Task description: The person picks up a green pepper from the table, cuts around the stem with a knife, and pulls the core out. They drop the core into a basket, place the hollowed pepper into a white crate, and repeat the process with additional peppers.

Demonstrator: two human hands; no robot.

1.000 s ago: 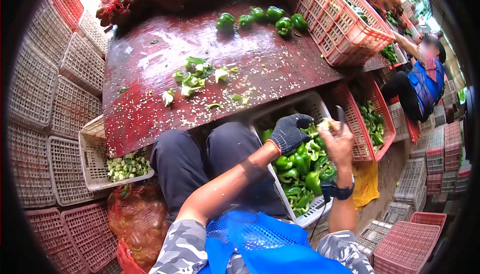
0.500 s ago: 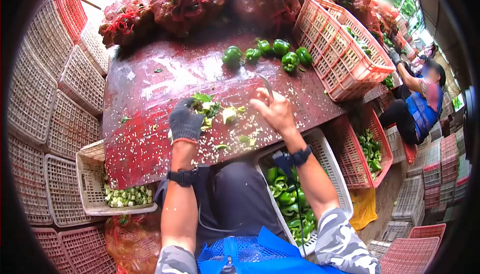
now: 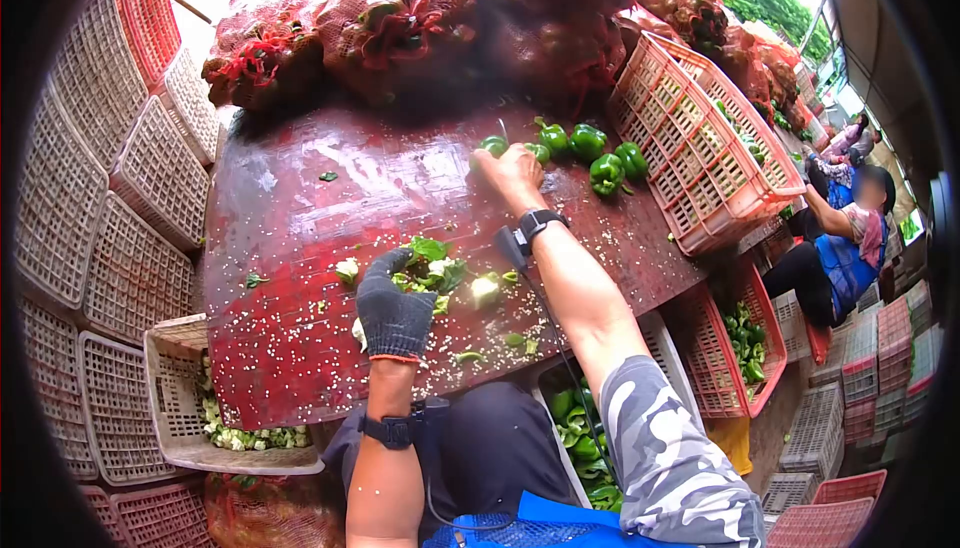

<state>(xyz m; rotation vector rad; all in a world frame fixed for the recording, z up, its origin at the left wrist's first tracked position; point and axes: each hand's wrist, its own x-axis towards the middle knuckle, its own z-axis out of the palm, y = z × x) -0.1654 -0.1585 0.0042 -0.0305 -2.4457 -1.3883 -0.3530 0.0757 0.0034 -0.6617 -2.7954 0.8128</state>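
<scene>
My left hand [image 3: 396, 310], in a dark knit glove, rests on the table with its fingers loosely curled and its thumb apart. It holds nothing I can see. Beside it lies a small heap of pepper cores and leafy green scraps [image 3: 436, 270]. My bare right hand [image 3: 512, 172] is stretched to the far side of the table, closed around a small knife [image 3: 503, 130], of which only a bit of blade shows. Those fingers are at a whole green bell pepper [image 3: 493, 145]; whether they grip it is hidden. More green bell peppers [image 3: 607, 175] sit to the right of that hand.
Seeds dot the red table [image 3: 290, 348]. Full red mesh sacks [image 3: 395, 23] line its back; a pink crate [image 3: 690, 138] leans at right. A crate of pepper cores [image 3: 165, 428] stands left, one of cut peppers [image 3: 665, 348] by my lap. A co-worker [image 3: 840, 238] sits at right.
My right hand has moved forward from the near middle of the table to the whole peppers. My left hand has shifted slightly and its fingers have come off the scraps.
</scene>
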